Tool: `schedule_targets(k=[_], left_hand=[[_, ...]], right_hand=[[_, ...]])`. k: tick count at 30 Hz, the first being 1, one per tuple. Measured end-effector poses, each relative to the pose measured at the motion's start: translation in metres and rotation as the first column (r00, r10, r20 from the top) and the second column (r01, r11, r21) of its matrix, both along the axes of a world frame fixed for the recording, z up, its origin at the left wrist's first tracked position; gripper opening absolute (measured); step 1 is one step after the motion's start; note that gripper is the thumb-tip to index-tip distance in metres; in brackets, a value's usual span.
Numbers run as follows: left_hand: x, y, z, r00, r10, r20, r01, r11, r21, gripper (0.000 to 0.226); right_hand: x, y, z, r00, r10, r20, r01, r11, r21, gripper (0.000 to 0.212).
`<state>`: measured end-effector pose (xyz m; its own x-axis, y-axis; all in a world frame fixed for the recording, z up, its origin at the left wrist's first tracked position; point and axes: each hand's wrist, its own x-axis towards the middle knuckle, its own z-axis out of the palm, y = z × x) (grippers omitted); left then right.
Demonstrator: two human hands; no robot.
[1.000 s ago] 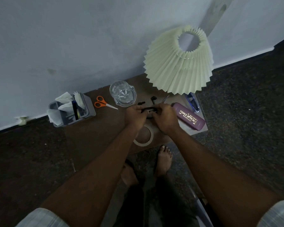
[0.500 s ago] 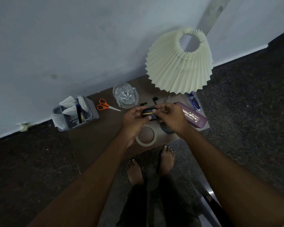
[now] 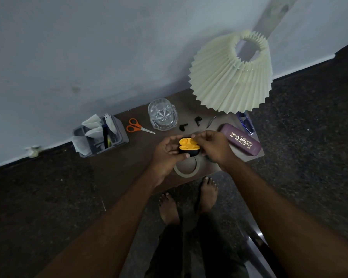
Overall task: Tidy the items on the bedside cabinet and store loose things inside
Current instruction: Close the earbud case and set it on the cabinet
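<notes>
Two loose black earbuds, one point(image 3: 183, 127) nearer the glass and the other point(image 3: 197, 121) nearer the lamp, lie on the bedside cabinet's worktop point(image 3: 137, 149) just beyond the hands, and the earbud case point(image 3: 188, 147) meant for them is held open above the cabinet top, its yellow interior showing. The left hand point(image 3: 167, 155) is clamped on the dark lower shell, thumb under the front edge and fingers wrapped behind, while the right hand point(image 3: 213, 147) pinches the raised lid at its rim. From where I stand the step looks like getting the case ready to take the buds, and doing it well means keeping the left hand's grip as the steady one, case level and yellow wells facing up, so the right hand can let go of the lid and reach forward. The lid may swing shut when released; a left finger behind the hinge would likely hold it. Each bud probably fits only one well, stem down, so it is worth matching them rather than forcing. The reach passes close to the glass jug point(image 3: 162, 114) and the small metal tweezers point(image 3: 211, 122), so a low, short move is safer. Scissors point(image 3: 138, 127), the purple spectacle case point(image 3: 240, 141), the blue glasses point(image 3: 246, 122), the tape roll point(image 3: 186, 171) and the grey organiser point(image 3: 100, 135) all wait untouched under the pleated lamp shade point(image 3: 231, 77).
</notes>
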<state>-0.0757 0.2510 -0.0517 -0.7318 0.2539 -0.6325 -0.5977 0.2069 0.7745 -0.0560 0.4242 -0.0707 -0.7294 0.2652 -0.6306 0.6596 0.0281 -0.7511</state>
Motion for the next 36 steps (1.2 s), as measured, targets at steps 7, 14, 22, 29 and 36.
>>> schedule_targets(k=[7, 14, 22, 29, 36], left_hand=[[0.006, -0.014, -0.013, 0.999, 0.033, 0.034, -0.032, 0.999, -0.036, 0.062], [0.008, -0.025, -0.025, 0.997, 0.068, 0.037, -0.066, 0.996, -0.058, 0.062], [0.008, -0.029, -0.028, 0.997, 0.069, 0.019, -0.067, 0.995, -0.076, 0.062], [0.009, -0.026, -0.028, 0.997, 0.070, 0.019, -0.068, 0.995, -0.073, 0.063], [0.006, -0.019, -0.023, 0.997, 0.072, 0.019, -0.070, 0.996, -0.055, 0.062]], right_hand=[[-0.015, -0.009, -0.002, 0.974, 0.223, -0.048, -0.204, 0.944, 0.258, 0.015], [-0.056, -0.017, -0.013, 0.845, 0.535, -0.001, -0.438, 0.693, 0.573, 0.028], [-0.063, -0.026, -0.028, 0.793, 0.603, 0.087, -0.515, 0.586, 0.626, 0.021], [-0.061, -0.027, -0.034, 0.771, 0.632, 0.077, -0.536, 0.579, 0.614, 0.015], [-0.045, -0.017, -0.010, 0.890, 0.436, -0.135, -0.322, 0.809, 0.491, 0.012]])
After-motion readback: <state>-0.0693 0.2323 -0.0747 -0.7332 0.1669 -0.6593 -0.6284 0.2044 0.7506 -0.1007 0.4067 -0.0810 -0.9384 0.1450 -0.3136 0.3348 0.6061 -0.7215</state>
